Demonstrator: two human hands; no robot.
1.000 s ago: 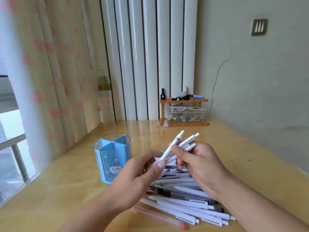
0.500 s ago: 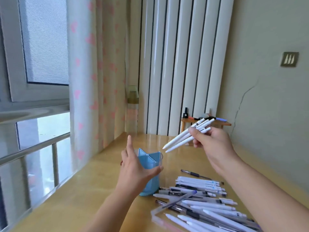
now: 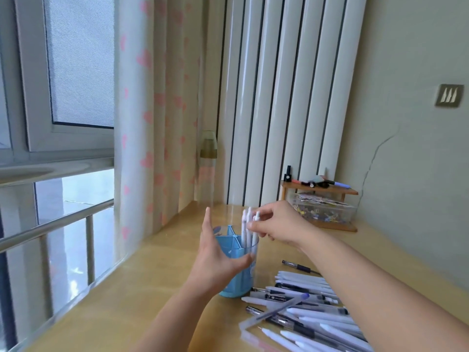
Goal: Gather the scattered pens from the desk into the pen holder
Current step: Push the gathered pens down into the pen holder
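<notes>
Wooden desk [image 3: 152,288]. Loose pen pile [image 3: 304,316] at right, near the blue pen holder [image 3: 237,283]. Left hand [image 3: 215,260] cupped around holder's near side, fingers spread. Right hand [image 3: 276,224] pinching white pens [image 3: 247,227] upright, lower ends inside holder; which compartment, blurred, can't tell.

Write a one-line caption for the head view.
Left hand steadies blue pen holder while right hand lowers white pens in.
</notes>
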